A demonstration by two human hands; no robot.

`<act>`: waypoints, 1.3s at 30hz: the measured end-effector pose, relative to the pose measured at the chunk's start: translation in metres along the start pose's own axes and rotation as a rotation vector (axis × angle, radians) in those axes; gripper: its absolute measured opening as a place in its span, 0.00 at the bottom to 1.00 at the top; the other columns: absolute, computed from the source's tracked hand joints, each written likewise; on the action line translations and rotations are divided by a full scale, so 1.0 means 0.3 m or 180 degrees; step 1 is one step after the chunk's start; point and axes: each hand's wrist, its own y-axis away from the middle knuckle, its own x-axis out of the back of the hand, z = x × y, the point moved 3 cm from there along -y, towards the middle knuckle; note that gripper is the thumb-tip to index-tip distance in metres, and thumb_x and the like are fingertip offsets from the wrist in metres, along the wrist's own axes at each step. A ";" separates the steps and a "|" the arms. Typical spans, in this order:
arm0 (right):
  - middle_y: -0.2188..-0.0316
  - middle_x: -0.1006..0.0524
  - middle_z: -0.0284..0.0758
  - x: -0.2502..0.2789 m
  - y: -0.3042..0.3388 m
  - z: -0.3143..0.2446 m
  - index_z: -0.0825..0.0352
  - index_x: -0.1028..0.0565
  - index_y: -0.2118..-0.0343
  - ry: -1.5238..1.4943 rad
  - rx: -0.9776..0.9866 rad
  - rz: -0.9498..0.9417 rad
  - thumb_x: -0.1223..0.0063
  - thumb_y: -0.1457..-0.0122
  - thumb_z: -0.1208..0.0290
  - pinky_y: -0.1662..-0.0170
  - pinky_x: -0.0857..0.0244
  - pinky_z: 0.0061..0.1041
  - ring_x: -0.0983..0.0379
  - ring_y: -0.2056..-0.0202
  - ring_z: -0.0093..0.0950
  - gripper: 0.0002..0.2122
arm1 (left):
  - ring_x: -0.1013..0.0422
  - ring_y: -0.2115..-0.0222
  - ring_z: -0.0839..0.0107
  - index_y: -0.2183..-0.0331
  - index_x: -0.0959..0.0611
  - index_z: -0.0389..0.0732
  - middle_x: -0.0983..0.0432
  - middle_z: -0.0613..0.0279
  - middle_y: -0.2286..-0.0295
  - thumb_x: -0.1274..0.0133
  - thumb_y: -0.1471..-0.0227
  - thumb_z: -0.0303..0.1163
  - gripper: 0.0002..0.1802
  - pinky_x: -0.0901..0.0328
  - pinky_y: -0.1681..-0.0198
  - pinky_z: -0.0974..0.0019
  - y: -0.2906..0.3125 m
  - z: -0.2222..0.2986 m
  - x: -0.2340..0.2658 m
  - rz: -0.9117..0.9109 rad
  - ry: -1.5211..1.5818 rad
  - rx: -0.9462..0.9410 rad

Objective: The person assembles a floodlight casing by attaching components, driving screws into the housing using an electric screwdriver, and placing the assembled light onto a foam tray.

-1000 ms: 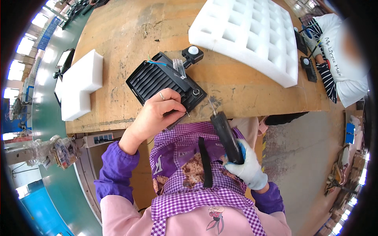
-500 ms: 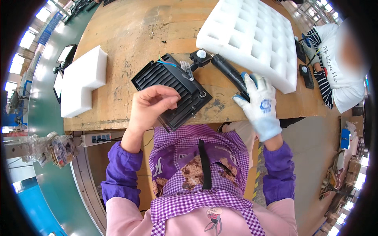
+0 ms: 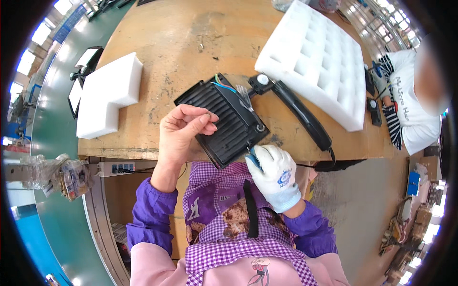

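A black finned floodlight (image 3: 224, 121) lies back side up near the table's front edge. Coloured wires (image 3: 222, 85) stick out at its far end, and a motion sensor (image 3: 261, 82) with a white dome is attached at its far right. My bare left hand (image 3: 183, 131) hovers over the fins, thumb and fingertips pinched together; whatever they hold is too small to make out. Gloved in white, my right hand (image 3: 275, 176) grips the floodlight's near right corner, its fingertips partly hidden. To the right, a black electric screwdriver (image 3: 303, 114) rests on the table, its cord running off the front edge.
White foam block (image 3: 112, 90) at the left, large white foam tray (image 3: 315, 62) with square pockets at the right. Beyond the tray, a co-worker in a white shirt (image 3: 412, 95) stands beside more black sensor parts (image 3: 373, 110). A power strip (image 3: 121, 168) is mounted under the table edge.
My right hand has let go of the screwdriver, which now lies on the table, and has moved left to the floodlight's corner. My left hand stays pinched above the fins. The view has shifted slightly.
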 end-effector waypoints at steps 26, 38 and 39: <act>0.69 0.23 0.44 -0.254 -0.935 0.040 0.66 0.25 0.66 0.0315 0.0558 -0.1069 0.51 0.43 0.59 0.56 0.35 0.36 0.28 0.62 0.43 0.14 | 0.24 0.73 0.75 0.68 0.21 0.36 0.19 0.56 0.71 0.43 0.49 0.20 0.04 0.29 0.66 0.74 -0.207 0.030 0.141 0.0153 0.0078 -0.0193; 0.62 0.23 0.45 -0.269 -0.860 0.104 0.67 0.25 0.62 0.0954 0.0311 -0.1775 0.48 0.45 0.63 0.54 0.34 0.37 0.28 0.57 0.44 0.13 | 0.24 0.72 0.74 0.64 0.21 0.34 0.20 0.56 0.70 0.43 0.48 0.21 0.08 0.29 0.66 0.74 -0.205 0.032 0.153 0.0233 0.0453 0.0023; 0.62 0.23 0.45 -0.277 -0.857 0.120 0.67 0.25 0.62 0.0958 0.0297 -0.1757 0.48 0.45 0.63 0.54 0.34 0.37 0.28 0.57 0.44 0.13 | 0.23 0.72 0.74 0.63 0.21 0.34 0.20 0.55 0.70 0.43 0.48 0.21 0.08 0.29 0.66 0.74 -0.209 0.022 0.155 0.0203 0.0470 0.0040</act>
